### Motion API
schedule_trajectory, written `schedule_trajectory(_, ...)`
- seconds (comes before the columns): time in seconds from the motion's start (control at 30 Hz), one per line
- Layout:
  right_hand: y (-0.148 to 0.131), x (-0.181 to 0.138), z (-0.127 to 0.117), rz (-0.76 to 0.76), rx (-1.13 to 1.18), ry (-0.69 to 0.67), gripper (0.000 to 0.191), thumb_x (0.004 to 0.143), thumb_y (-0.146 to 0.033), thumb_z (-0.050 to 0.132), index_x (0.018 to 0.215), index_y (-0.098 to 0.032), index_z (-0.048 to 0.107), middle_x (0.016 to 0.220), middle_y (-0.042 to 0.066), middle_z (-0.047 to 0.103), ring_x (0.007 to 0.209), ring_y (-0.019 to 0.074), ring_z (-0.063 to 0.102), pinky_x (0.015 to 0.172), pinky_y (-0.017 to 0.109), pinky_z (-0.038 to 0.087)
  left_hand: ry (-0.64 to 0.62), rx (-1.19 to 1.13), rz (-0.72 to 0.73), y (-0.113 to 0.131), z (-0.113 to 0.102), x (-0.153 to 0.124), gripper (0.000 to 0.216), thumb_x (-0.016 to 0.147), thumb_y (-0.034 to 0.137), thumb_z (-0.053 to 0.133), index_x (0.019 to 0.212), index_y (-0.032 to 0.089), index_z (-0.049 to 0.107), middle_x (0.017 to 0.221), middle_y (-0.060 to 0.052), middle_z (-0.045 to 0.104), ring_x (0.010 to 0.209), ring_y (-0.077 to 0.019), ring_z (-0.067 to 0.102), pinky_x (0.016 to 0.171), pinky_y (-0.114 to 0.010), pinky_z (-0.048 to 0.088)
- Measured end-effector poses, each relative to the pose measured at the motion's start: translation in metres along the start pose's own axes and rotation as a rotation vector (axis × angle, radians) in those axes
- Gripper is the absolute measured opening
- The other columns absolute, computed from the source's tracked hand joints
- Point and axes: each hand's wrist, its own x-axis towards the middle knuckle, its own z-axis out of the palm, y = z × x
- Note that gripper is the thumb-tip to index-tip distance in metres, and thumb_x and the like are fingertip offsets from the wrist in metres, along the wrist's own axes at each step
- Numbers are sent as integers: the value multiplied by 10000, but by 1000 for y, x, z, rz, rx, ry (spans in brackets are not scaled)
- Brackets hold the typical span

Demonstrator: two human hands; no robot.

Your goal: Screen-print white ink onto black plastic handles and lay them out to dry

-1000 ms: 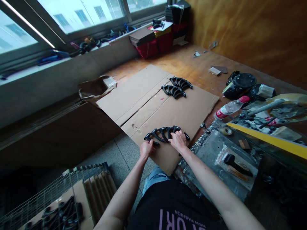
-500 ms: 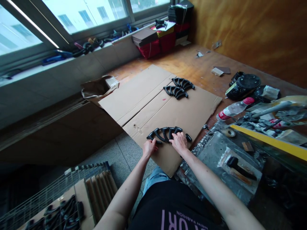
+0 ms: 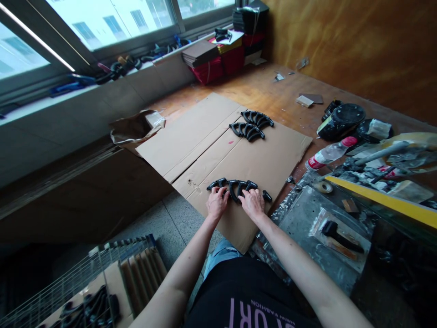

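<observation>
A fan-shaped row of black curved handles [image 3: 233,190], each with a short crosspiece at its top, lies near the front of a flat cardboard sheet [image 3: 205,123]. At the row's left end, my left hand [image 3: 217,203] is closed over the handles with its fingers bent. My right hand [image 3: 251,204] grips at the right end, its fingers covering the lower parts of the handles there. A single black handle piece [image 3: 267,196] lies apart, just right of my right hand. Farther back on the cardboard sit two more fanned rows of black handles [image 3: 247,131].
To the right are a plastic bottle [image 3: 327,155], a black lidded tub [image 3: 344,119], a tape roll [image 3: 323,187] and a black-headed tool [image 3: 341,237] on a grey board. A wire rack [image 3: 102,273] stands low at left. Red bins [image 3: 208,70] stand at the back.
My left hand has moved up and slightly right onto the row, and the handles at the left end have shifted closer together. My right hand stays at the right end.
</observation>
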Motion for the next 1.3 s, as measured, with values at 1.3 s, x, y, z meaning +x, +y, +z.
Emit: schedule_trajectory(1.3, 10, -14, -14, 43, 636, 11, 410, 880, -240, 562, 1287, -208, 592, 1214, 94, 639, 922, 197, 657, 929, 373, 515, 69, 246, 408, 42, 18, 135, 561, 757, 501, 647, 1215, 177, 639, 1375, -146, 545, 1312, -412, 385, 1079, -577, 314)
